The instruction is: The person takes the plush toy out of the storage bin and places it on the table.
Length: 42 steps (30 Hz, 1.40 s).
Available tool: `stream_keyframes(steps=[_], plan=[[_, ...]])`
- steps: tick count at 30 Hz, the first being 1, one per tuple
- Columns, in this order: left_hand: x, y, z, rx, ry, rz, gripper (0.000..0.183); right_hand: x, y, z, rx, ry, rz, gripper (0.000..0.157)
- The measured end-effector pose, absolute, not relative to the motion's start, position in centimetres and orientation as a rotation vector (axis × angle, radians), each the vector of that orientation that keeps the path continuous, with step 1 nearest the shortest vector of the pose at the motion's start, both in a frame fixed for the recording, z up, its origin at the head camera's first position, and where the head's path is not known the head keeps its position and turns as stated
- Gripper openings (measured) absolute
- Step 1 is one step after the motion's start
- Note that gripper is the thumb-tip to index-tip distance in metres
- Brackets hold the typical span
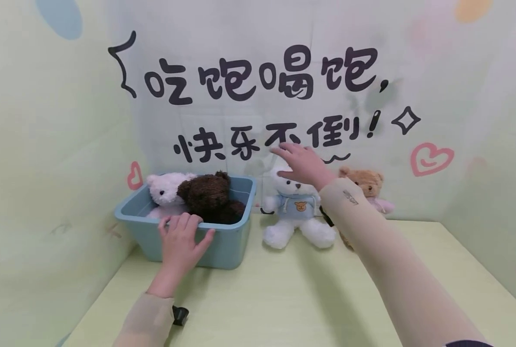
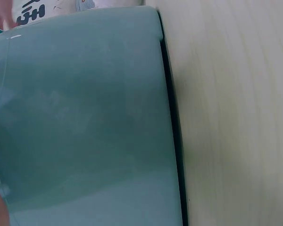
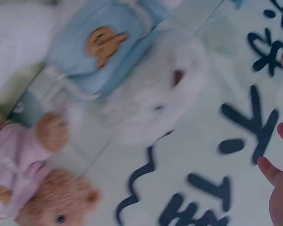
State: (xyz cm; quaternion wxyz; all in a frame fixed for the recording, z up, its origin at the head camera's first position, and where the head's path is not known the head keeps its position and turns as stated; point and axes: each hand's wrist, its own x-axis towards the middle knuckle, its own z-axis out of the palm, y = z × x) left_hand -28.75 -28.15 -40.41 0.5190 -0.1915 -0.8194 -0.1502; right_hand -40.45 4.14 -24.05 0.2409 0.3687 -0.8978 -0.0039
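My left hand (image 1: 181, 243) grips the front rim of a blue plastic bin (image 1: 225, 248), fingers over the edge and thumb spread along the outer wall. Inside the bin sit a pale pink teddy bear (image 1: 166, 190) and a dark brown teddy bear (image 1: 207, 198). With fingers extended, my right hand (image 1: 305, 166) hovers in the air, overlapping the head of a white teddy bear (image 1: 297, 206) in a light blue hoodie. In the right wrist view that bear (image 3: 155, 89) shows apart from the fingertips (image 3: 269, 169). Nothing is in the right hand.
A light brown teddy bear (image 1: 368, 182) in pink sits right of the white one, partly behind my right forearm. The pale wooden table (image 1: 266, 299) meets a back wall (image 1: 258, 29) printed with black lettering. A side wall (image 1: 49, 193) borders the bin's left.
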Motion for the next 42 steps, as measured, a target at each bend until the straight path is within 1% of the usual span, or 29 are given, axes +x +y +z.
stream_keyframes(steps=[4,6,11,14,22,27,35,42], plan=[[-28.9,-28.0,-40.2,-0.467,-1.975,-0.353,0.056,-40.2,0.7,-22.5,1.086,-2.543,0.068,0.072],[-29.0,-28.0,-40.0,-0.472,-1.976,-0.346,0.056,-40.2,-0.8,-21.9,1.096,-2.582,0.13,0.074],[-29.1,-28.1,-39.9,-0.475,-1.974,-0.34,0.056,-40.2,-4.2,-21.0,1.11,-2.653,0.302,0.069],[-29.1,-28.1,-39.9,-0.476,-1.961,-0.342,0.057,-40.2,-6.2,-20.8,1.155,-2.689,0.338,0.067],[-28.9,-28.3,-40.1,-0.485,-1.947,-0.328,0.055,-40.1,-10.6,-21.5,1.224,-2.893,0.279,0.074],[-28.8,-28.5,-40.1,-0.479,-1.94,-0.323,0.055,-40.2,-12.6,-22.3,1.243,-2.978,0.311,0.076],[-28.5,-28.3,-40.5,-0.444,-1.994,-0.327,0.058,-40.3,-14.2,-23.7,1.284,-3.079,0.24,0.089],[-28.6,-28.4,-40.5,-0.442,-1.99,-0.332,0.057,-40.2,-14.9,-24.4,1.261,-3.104,0.188,0.09]])
